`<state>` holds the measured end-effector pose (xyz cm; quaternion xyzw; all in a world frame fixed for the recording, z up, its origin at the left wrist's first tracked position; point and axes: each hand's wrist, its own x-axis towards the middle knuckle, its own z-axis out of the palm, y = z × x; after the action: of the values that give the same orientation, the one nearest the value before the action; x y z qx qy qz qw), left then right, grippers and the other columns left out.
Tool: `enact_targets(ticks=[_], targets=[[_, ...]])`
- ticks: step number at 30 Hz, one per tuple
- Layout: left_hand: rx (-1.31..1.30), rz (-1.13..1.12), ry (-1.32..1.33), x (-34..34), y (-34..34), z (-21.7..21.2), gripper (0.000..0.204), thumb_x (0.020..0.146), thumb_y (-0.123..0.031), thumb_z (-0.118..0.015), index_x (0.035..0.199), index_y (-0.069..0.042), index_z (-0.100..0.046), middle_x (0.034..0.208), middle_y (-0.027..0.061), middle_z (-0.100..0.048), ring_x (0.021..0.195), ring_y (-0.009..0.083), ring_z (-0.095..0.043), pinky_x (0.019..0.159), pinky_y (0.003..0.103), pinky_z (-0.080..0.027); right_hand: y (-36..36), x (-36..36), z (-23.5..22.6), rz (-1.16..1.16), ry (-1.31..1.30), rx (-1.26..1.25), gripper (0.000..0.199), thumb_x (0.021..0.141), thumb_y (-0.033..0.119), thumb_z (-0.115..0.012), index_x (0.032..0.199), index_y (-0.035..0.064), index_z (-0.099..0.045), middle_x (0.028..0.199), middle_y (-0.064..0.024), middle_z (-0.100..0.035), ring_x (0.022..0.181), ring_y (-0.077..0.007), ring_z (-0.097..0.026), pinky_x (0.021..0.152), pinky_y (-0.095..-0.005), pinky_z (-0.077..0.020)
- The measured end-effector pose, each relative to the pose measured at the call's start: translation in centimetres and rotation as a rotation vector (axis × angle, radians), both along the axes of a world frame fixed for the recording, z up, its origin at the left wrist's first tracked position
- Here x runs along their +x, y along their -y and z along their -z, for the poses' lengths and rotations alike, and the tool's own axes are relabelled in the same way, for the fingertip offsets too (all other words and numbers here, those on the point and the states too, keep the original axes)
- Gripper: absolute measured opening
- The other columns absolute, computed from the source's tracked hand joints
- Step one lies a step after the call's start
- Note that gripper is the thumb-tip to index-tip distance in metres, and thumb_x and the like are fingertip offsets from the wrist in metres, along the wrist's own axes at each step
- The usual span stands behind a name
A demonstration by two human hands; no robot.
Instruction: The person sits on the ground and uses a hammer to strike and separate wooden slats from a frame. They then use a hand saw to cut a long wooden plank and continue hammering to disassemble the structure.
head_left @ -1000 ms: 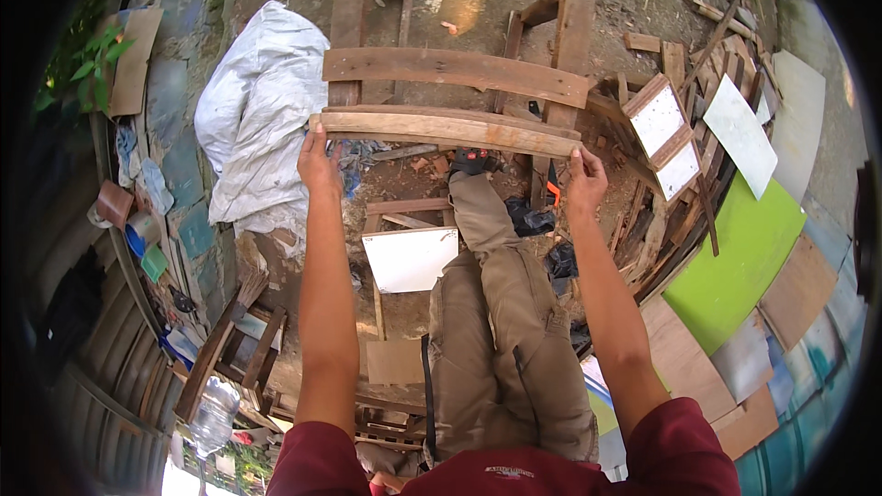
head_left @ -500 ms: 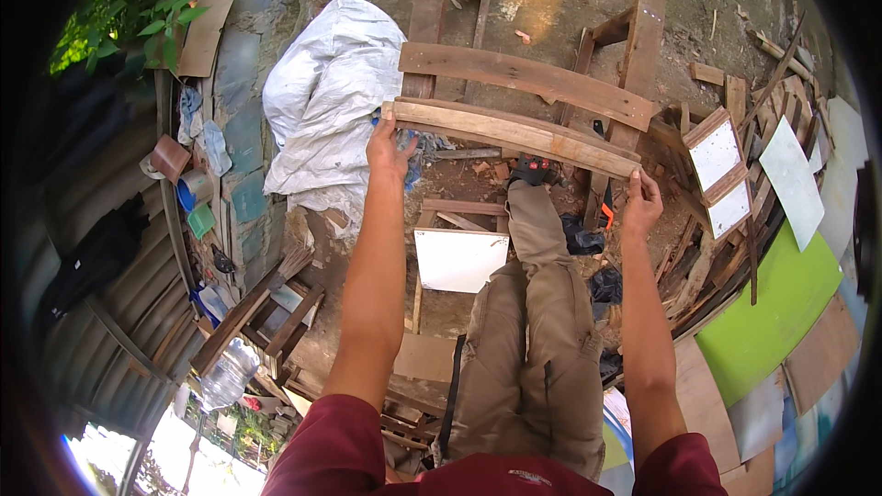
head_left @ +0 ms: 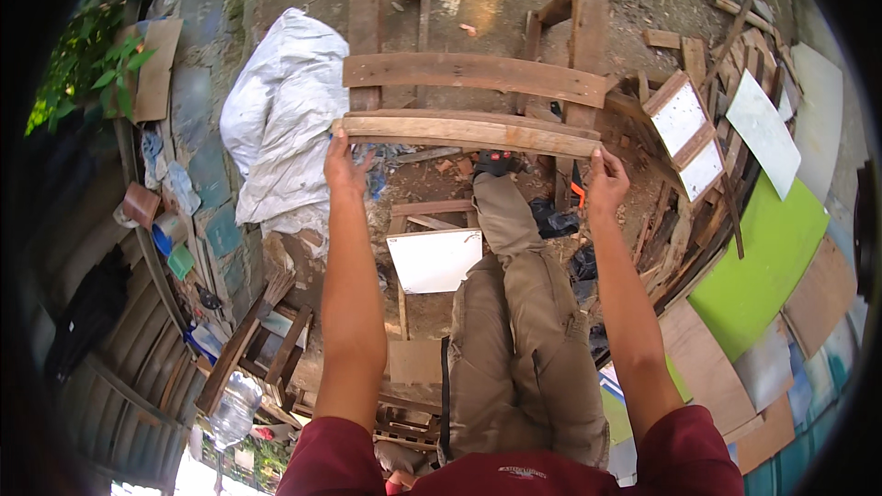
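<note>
My left hand [head_left: 345,168] and my right hand [head_left: 606,184] hold a long, pale wooden plank [head_left: 469,135] by its two ends. Fingers of each hand are closed at the plank's tips, and the plank runs crosswise in front of me. A darker wooden edge shows along its far side; whether that is a second piece I cannot tell. Just beyond lies a brown board [head_left: 473,75] across two long wooden beams, the left beam [head_left: 366,9] and the right beam [head_left: 590,18].
To the left sits a white sack [head_left: 285,119] by a block wall. A white panel [head_left: 435,261] is near my legs. Scrap wood [head_left: 675,220], a white-faced frame [head_left: 687,138] and a green sheet [head_left: 758,266] lie on the right.
The view has turned and shifted, so the scene sits further left and the plank looks more level. Both hands keep their hold on its ends.
</note>
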<state>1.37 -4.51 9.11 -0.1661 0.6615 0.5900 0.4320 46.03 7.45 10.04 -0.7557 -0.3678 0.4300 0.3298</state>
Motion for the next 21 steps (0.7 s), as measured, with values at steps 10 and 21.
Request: enact_targets(ticks=[10, 21], targets=[[0.012, 0.057, -0.035, 0.0, -0.1, -0.1, 0.057, 0.097, -0.036, -0.066, 0.146, -0.012, -0.047, 0.147, 0.0042, -0.044, 0.139, 0.0199, -0.036, 0.107, 0.065, -0.034, 0.2, 0.1, -0.1, -0.027, 0.017, 0.004, 0.025, 0.094, 0.015, -0.072, 0.109, -0.0049, -0.072, 0.102, -0.0086, -0.071, 0.09, -0.0136, -0.067, 0.083, -0.027, -0.0531], [0.028, 0.122, -0.045, -0.6, 0.4, -0.3, 0.056, 0.097, -0.037, -0.066, 0.144, -0.013, -0.045, 0.143, 0.0045, -0.047, 0.134, 0.0201, -0.042, 0.106, 0.065, -0.037, 0.5, -0.8, -0.5, 0.039, -0.037, 0.001, 0.026, 0.095, 0.015, -0.072, 0.113, -0.0037, -0.071, 0.106, -0.0087, -0.07, 0.095, -0.0133, -0.065, 0.087, -0.0282, -0.0515]])
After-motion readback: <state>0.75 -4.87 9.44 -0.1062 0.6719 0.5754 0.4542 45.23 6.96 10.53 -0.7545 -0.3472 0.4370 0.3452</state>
